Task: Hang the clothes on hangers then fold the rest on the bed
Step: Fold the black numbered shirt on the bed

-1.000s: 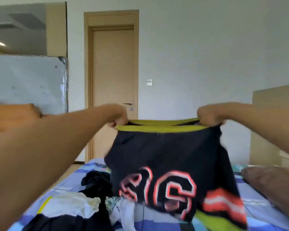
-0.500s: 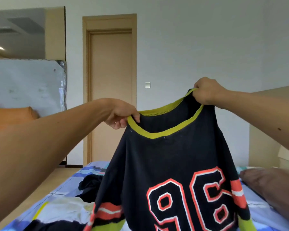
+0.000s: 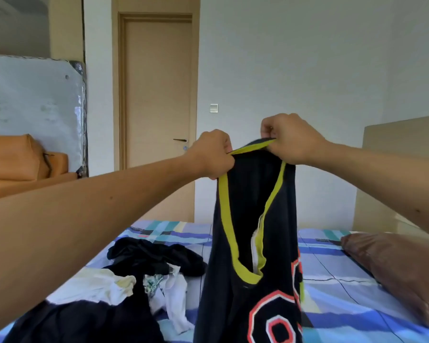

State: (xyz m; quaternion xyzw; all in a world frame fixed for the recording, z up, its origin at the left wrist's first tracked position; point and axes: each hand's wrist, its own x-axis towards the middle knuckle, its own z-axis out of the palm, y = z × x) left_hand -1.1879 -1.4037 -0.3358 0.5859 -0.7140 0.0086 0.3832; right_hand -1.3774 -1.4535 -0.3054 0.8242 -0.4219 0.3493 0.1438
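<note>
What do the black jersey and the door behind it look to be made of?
Black jersey: soft matte knit fabric, probably; it hangs limp and creases under both hands, with yellow-green ribbed-looking trim. Door: wood or wood-look laminate, smooth satin beige; no grain visible, so unclear which.

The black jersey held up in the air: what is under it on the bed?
Under the black jersey only the striped bedsheet shows beside it; the part directly behind its hanging cloth is covered.
</note>
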